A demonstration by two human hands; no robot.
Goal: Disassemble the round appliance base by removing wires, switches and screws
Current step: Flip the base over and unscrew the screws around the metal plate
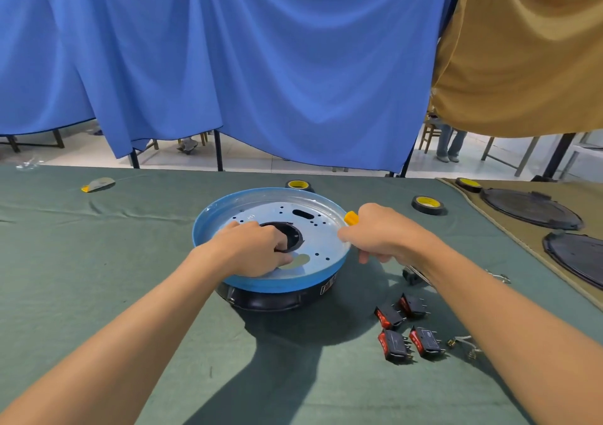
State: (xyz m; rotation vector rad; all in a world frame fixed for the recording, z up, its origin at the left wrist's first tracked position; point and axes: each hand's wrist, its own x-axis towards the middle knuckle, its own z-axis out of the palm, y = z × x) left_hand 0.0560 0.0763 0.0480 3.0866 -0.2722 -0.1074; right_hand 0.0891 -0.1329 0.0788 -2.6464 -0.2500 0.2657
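The round appliance base [313, 225] sits mid-table, a silver plate with a blue rim over a black body, with a dark round hole at its centre. My left hand [251, 248] lies on the plate with its fingers curled into that hole [293, 233]. My right hand [381, 232] is at the base's right rim, gripping a tool with a yellow handle [351, 218]; its tip is hidden by the hand. Several black and red rocker switches [408, 330] lie on the cloth to the right front, next to a small loose wire piece [463, 343].
Green cloth [130, 261] covers the table. Black tape rolls [428, 204] lie behind the base. Dark round covers [532, 207] rest on a tan cloth at the right. A grey scraper-like item [99, 184] lies far left. Blue and tan curtains hang behind.
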